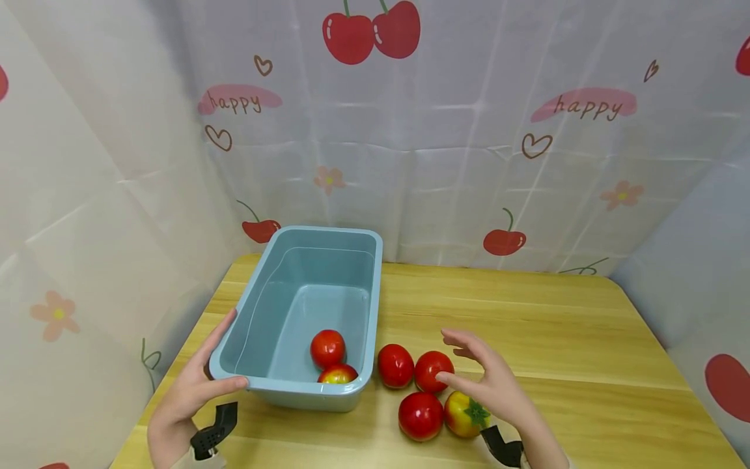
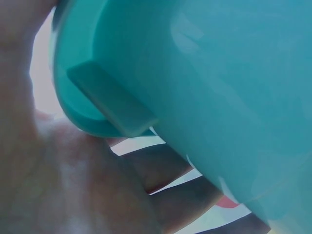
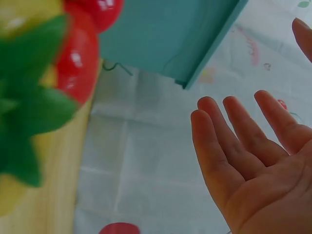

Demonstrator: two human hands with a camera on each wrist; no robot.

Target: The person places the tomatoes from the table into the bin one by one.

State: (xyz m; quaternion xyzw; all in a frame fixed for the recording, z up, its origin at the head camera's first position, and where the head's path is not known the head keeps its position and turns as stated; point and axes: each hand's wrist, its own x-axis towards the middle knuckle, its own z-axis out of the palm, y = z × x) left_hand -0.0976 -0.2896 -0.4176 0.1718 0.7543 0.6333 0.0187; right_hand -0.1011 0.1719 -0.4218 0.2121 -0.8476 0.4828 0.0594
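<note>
Left hand [image 1: 190, 384] grips the near-left corner of the blue tub [image 1: 258, 319], thumb over the rim, fingers curled beneath; the tub sits on the left of the wooden bench [image 1: 556, 339] with two tomatoes [image 1: 327, 348] inside; right hand [image 1: 489, 381] hovers open, fingers spread, just above four tomatoes [image 1: 395, 365] clustered on the bench right beside the tub, holding nothing.
</note>
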